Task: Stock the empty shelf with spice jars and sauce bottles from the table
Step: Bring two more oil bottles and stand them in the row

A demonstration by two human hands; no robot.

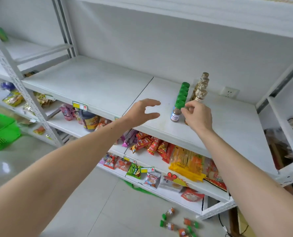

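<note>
While the right hand [198, 115] pinches a jar [186, 121] beside the green-capped row [180, 100] on the shelf [94, 82], the left hand [142, 112] hovers spread, gripping nothing. A nudge sideways could topple the row. More jars [178, 223] lie on the floor.

Just beyond the fingertips, the shelf [94, 86] looks like matt white painted metal. Beside the right fingers, the spice jars [178, 106] are clear and glossy, with smooth green plastic caps [183, 93].
</note>
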